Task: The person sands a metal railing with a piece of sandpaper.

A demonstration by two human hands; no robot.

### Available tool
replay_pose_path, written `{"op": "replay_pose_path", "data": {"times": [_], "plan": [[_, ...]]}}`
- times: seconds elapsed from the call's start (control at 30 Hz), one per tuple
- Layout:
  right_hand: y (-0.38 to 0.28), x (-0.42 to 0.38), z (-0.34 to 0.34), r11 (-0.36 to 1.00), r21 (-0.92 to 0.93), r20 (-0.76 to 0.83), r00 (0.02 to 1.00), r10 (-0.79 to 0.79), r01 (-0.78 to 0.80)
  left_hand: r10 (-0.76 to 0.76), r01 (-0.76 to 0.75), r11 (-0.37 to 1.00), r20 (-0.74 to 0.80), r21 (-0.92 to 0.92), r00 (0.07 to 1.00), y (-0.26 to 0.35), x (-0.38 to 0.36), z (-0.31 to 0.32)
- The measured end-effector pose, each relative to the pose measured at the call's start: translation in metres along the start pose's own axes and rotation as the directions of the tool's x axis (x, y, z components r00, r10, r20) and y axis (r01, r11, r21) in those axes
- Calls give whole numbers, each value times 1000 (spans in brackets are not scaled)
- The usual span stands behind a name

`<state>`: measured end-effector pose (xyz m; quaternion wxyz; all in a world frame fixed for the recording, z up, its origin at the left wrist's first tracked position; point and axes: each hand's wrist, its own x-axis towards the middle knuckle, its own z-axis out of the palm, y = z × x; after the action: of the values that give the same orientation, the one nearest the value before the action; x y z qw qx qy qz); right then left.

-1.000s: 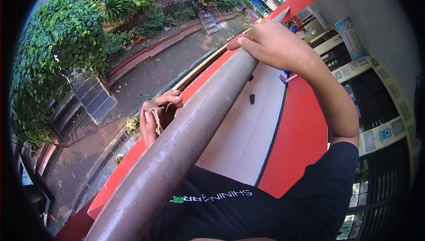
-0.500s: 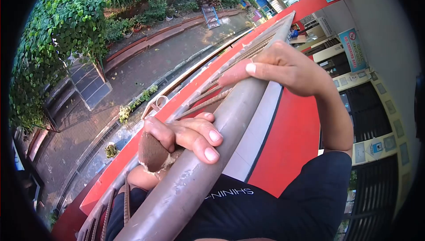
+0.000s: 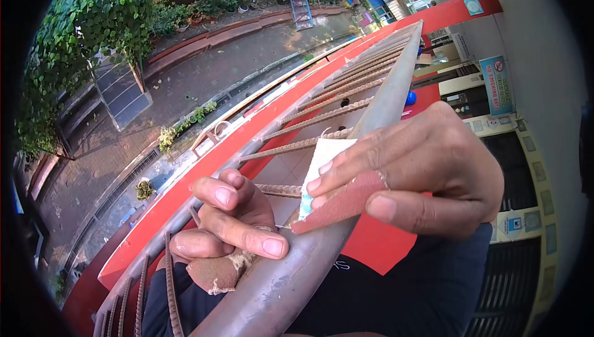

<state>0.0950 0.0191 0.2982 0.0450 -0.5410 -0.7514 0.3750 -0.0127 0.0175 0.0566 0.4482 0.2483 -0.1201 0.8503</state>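
Sandpaper (image 3: 343, 204), folded, lies over the rail (image 3: 297, 275), pinched in the grip of the right hand (image 3: 442, 164); the left hand (image 3: 238, 229), nearer left, pinches a frayed scrap (image 3: 210, 273). Step: apparently sanding; the next stroke likely calls for even pressure.

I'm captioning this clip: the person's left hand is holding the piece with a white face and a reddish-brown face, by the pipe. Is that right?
Not quite: the head view shows the right hand holding the piece with a white face and a reddish-brown face, by the pipe.
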Motion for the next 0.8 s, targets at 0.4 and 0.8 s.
{"op": "replay_pose_path", "data": {"times": [0.4, 0.8], "plan": [[73, -26, -49, 613, -334, -344, 698, 627, -716, -162, 158, 987, 177, 34, 971, 17, 10, -18], [166, -76, -57, 844, -156, -660, 690, 298, -514, -296, 298, 953, 335, 49, 894, 31, 24, -24]]}}
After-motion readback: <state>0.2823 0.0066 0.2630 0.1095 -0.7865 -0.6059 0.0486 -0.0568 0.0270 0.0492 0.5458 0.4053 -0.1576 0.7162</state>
